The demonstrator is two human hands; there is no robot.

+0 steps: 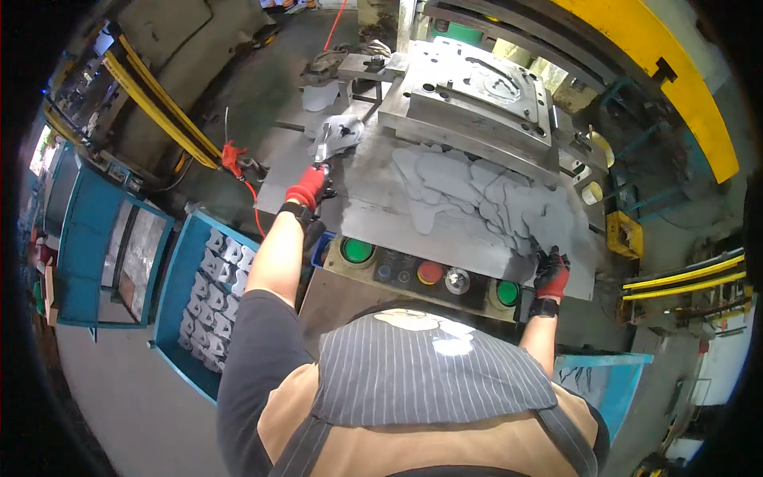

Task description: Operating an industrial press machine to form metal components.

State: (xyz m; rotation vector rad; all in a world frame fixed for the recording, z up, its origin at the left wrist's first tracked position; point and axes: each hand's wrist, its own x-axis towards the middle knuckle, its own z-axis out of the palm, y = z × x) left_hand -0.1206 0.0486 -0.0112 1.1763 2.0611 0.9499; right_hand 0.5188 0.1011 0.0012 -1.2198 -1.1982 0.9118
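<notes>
My left hand (308,188), in a red and black glove, is closed round a silver metal hand tool (323,149). The tool's far end meets a shaped grey metal part (340,133) with dark openings, left of the steel die (469,87). On the press table's right side lies an overlapping pile of flat grey metal blanks (453,179). At the pile's near right corner is my right hand (550,274), gloved alike, its fingers closed at the edge of a blank (540,215). Dark glove fingertips partly hide that contact.
Before me, the control panel (405,274) has green buttons at both ends and a red one between. A blue bin (179,298) of stacked formed parts stands left; another blue bin (628,362) is at lower right. Yellow guard posts (159,99) rise at far left.
</notes>
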